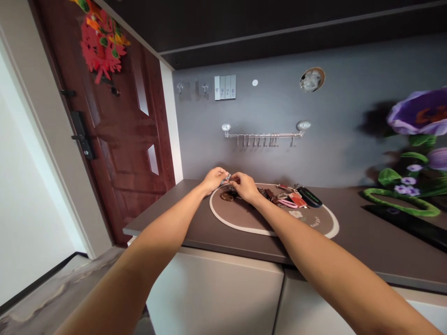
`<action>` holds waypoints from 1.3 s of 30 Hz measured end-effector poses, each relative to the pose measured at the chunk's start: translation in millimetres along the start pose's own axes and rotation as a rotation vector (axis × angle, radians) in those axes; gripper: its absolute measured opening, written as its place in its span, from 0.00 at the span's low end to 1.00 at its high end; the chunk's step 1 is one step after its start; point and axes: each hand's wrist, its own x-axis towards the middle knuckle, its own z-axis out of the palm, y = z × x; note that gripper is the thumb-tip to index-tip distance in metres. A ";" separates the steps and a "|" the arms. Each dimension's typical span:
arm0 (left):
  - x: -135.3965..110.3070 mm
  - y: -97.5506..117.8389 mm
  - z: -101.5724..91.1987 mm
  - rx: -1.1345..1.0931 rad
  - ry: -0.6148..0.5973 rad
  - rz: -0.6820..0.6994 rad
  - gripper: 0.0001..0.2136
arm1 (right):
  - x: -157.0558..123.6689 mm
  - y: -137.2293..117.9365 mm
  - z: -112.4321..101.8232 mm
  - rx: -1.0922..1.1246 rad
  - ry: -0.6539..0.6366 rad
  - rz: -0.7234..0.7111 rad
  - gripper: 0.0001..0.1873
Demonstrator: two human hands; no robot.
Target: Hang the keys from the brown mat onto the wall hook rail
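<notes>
- Head view, arms: both bare arms reach forward from the bottom corners over a dark brown countertop (213, 228), the elbows wide and the forearms converging.
- Hands: the left hand (213, 180) and right hand (244, 187) are close together, almost meeting above the far edge of an oval brown mat (240, 224). The left hand's fingers pinch a small silver metal piece (226, 178), probably a ring or clip. The right hand's fingertips (232, 177) are at or just beside it; whether they grip it is hard to tell.
- Counts on the mat: one black key fob (309, 196), one red tag (296, 200), one pink loop (287, 203), one round brown leather piece (226, 197), and at least two brown leather straps (269, 195).
- Around: one wall rail with small hooks (263, 136), two wall hooks (179, 87), and one four-part switch panel (225, 87).
</notes>
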 end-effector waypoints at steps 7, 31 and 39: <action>-1.5 1.2 0.6 -0.063 -0.041 -0.003 0.03 | 0.3 0.5 -0.9 0.016 0.050 -0.009 0.07; -6.5 4.1 2.9 -0.027 -0.167 -0.113 0.05 | 4.3 8.2 -10.6 0.204 0.171 -0.032 0.10; -4.3 -5.9 -1.2 0.701 0.039 0.228 0.04 | 28.2 0.2 -18.6 0.338 0.285 0.139 0.11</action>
